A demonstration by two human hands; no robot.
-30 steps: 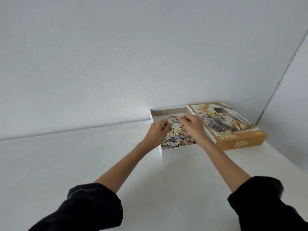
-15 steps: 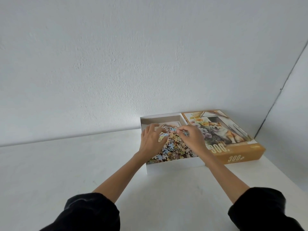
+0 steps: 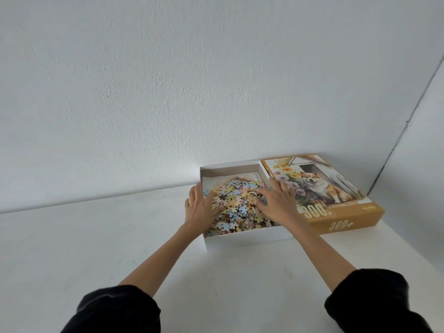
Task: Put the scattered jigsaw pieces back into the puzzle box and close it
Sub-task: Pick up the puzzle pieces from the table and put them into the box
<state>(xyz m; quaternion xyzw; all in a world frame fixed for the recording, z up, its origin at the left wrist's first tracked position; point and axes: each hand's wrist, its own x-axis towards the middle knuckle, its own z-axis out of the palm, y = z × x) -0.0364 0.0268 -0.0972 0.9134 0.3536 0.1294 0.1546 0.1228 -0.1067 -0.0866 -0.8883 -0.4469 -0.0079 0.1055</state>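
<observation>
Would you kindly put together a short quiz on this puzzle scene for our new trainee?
1. Fill in: the lid lies to the ___ of the white box.
2. True or false: the lid covers the box.
3. The left hand and right hand lie spread on: A the pieces, B the lid, C nothing?
Key: 1 right; 2 false; 3 A.

White table [image 3: 96,248], textured white wall [image 3: 168,92] behind, side wall [image 3: 427,152] at rt
</observation>
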